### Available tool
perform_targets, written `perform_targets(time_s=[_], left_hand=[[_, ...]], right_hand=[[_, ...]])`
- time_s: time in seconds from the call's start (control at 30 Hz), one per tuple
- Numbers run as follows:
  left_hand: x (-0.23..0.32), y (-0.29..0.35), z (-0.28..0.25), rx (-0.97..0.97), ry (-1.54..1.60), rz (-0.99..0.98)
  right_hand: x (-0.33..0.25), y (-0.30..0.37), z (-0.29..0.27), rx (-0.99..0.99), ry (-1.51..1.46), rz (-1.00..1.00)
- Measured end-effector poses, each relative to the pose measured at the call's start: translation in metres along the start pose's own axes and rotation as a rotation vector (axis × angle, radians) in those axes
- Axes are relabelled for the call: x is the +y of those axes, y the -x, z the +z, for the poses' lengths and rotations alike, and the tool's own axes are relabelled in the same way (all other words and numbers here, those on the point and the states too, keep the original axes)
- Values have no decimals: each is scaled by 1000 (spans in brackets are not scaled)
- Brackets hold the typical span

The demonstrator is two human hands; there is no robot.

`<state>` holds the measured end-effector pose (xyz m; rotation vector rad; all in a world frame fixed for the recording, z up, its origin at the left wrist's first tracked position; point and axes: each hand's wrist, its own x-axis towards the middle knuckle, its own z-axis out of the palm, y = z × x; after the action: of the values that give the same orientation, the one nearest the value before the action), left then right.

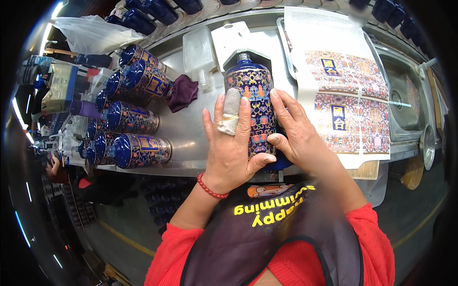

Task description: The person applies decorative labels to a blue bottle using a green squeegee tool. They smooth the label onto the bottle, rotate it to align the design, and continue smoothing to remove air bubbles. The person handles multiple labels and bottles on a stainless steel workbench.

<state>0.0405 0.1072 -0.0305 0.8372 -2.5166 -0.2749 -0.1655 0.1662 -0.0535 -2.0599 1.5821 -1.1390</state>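
Observation:
A dark blue bottle [257, 107] with a colourful floral pattern lies on its back in front of me, neck pointing away, in an angular cradle [262, 55]. My left hand [224, 148] rests flat along its left side, fingers spread. A grey cloth-like sleeve [232, 107] covers one of those fingers, with a band round it. My right hand [298, 126] grips the bottle's right side, the thumb on its front surface and the index finger stretched along the edge. Its other fingers are partly hidden. A sheet of patterned decals [350, 102] lies right of the bottle.
Several decorated blue bottles [143, 150] lie at the left of the metal table [186, 136]. A purple cloth [183, 93] and a translucent plastic box [199, 47] sit between them and the cradle. A metal sink [400, 100] is at the right. More blue bottles [160, 10] line the back.

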Motion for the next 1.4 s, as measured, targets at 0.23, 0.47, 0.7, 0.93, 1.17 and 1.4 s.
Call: perform_targets(time_s=[0.23, 0.47, 0.7, 0.93, 1.17, 1.4], left_hand=[[5, 10, 0, 64, 43, -1], [14, 20, 5, -29, -87, 49], [14, 21, 7, 62, -69, -19], [15, 18, 3, 49, -83, -13], [17, 13, 5, 63, -103, -11], [14, 14, 3, 96, -49, 19]], right_hand=[[-6, 6, -4, -30, 12, 24], [-7, 11, -1, -34, -11, 21], [-11, 15, -1, -14, 11, 7], [-14, 14, -3, 8, 33, -11], [-16, 11, -4, 13, 39, -24], [-15, 13, -3, 14, 20, -22]])
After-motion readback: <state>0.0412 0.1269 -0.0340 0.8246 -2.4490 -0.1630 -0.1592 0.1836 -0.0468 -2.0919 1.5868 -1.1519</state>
